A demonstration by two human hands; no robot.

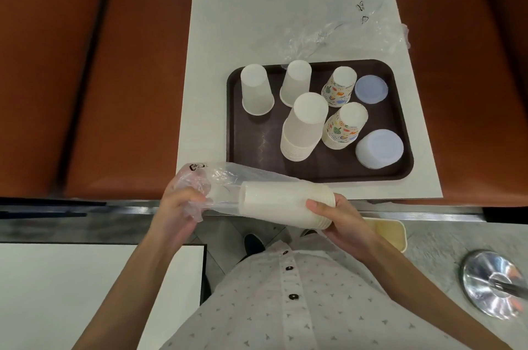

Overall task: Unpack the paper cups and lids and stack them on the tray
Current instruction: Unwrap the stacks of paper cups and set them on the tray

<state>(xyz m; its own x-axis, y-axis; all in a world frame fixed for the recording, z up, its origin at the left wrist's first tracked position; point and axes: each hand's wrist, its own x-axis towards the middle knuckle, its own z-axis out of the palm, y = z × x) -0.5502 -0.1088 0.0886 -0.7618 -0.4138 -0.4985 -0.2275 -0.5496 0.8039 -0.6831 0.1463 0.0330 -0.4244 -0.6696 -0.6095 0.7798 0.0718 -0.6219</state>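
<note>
Your right hand (340, 221) grips the rim end of a plain white cup stack (280, 204). It lies sideways, half inside a clear plastic sleeve (217, 178) that your left hand (177, 206) clutches, just off the table (214, 35) edge. The brown tray (248, 149) holds upturned white cups (304, 126), patterned cups (344, 126) and lids (380, 149).

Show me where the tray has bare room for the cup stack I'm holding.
Best patch: the near-left corner of the tray, bordered by the left plain cup, the tall plain stack and the rim. A thinner strip runs along the near rim below that stack. The right half is crowded: patterned cup stacks and lid stacks sit close together.
</note>
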